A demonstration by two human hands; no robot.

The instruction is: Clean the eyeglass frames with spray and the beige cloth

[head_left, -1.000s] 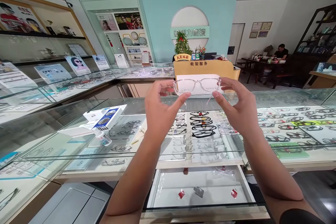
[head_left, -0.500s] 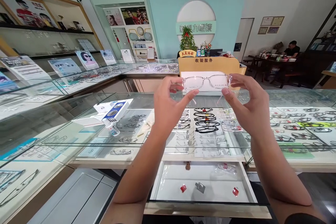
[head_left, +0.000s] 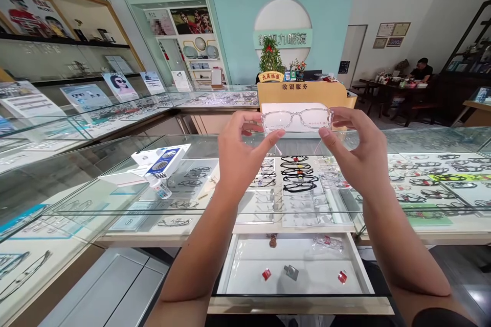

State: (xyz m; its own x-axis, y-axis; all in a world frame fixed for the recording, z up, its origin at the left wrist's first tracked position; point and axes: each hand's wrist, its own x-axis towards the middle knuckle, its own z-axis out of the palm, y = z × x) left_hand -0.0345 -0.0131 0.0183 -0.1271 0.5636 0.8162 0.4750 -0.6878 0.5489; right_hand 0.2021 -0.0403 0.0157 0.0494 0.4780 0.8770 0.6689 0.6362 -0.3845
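Observation:
A pair of clear-framed eyeglasses (head_left: 296, 114) is held up in front of me, level, above the glass counter. My left hand (head_left: 245, 140) grips its left end, thumb below and fingers behind. On the other side my right hand (head_left: 355, 138) pinches the right end the same way. Printed lettering shows on the right lens. The thin temples point down and inward beneath the lenses. Below the hands, an open white drawer (head_left: 295, 258) holds small red tags (head_left: 266, 274), a grey tag (head_left: 291, 272) and a plastic-wrapped item (head_left: 328, 243).
Under the glass counter (head_left: 215, 219) lie rows of eyeglasses, with black frames (head_left: 299, 180) in the middle. A white and blue box (head_left: 164, 161) and a small bottle (head_left: 160, 187) stand at left. Beyond is a wooden cash desk (head_left: 307, 93); a person (head_left: 422, 69) sits at a table far right.
Both hands and the eyeglasses have shifted very slightly left in view, as has the whole scene. The grip on the eyeglasses is the same.

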